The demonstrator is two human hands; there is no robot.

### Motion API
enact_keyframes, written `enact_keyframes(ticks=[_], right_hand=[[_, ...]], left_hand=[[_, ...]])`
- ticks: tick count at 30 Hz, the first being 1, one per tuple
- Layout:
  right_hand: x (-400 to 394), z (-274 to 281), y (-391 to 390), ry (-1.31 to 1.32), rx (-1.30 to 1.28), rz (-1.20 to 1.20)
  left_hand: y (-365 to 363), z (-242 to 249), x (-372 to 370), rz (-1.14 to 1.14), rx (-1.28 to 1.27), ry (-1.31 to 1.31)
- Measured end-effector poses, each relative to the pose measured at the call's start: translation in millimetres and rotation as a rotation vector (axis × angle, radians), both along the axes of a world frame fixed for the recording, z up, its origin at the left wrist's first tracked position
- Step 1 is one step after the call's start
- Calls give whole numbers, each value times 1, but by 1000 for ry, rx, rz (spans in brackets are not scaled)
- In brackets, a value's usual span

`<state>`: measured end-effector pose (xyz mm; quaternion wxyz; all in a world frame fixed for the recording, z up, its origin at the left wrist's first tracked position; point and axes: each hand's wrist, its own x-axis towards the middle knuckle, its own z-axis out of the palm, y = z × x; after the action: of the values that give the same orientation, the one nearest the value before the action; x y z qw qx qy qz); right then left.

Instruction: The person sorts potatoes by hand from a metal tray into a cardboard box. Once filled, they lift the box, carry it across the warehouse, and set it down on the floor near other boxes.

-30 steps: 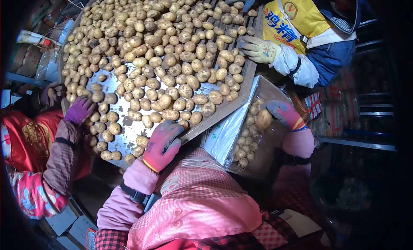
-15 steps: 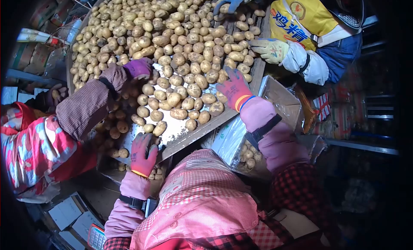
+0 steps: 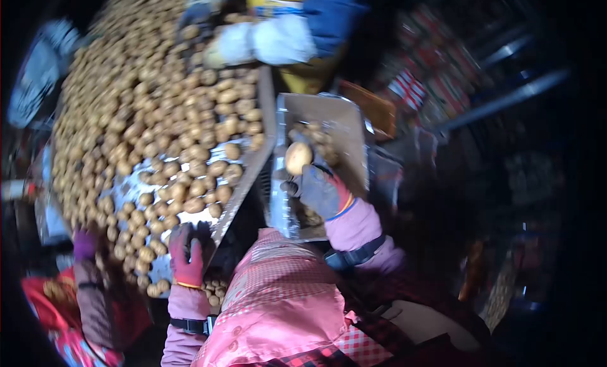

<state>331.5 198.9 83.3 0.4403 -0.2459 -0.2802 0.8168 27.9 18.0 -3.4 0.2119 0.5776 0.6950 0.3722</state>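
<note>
Many potatoes (image 3: pixel 152 101) lie spread over a large table with a raised edge (image 3: pixel 243 187). My right hand (image 3: pixel 325 190), in a pink and dark glove, is over an open cardboard box (image 3: pixel 348 136) lined with clear plastic. It grips one large pale potato (image 3: pixel 298 158) at its fingertips, above the smaller potatoes in the box. At the table's near edge, my left hand (image 3: pixel 187 256), in a matching glove, has its fingers apart beside the nearest potatoes. Nothing shows in it. The picture is blurred by motion.
Across the table a co-worker's gloved hands (image 3: pixel 214 51) reach among the potatoes. Another co-worker's purple-gloved hand (image 3: pixel 85 245) is at the left edge. Below the table's near edge is a second lot of potatoes (image 3: pixel 215 291). A metal rail (image 3: pixel 512 98) crosses the right side.
The view has turned to the right. My right hand has moved from the table edge to over the box and now holds a potato. My left hand stays by the near edge.
</note>
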Motion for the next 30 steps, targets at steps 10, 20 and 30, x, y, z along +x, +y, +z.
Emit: enact_keyframes(ticks=[10, 20, 30], right_hand=[[331, 4, -54, -1524, 355, -732], [206, -79, 13, -2007, 750, -280], [-175, -75, -4, -1945, 1411, 588]], left_hand=[[97, -24, -44, 7, 126, 369], [-20, -27, -23, -73, -120, 458], [-97, 20, -9, 255, -148, 108]])
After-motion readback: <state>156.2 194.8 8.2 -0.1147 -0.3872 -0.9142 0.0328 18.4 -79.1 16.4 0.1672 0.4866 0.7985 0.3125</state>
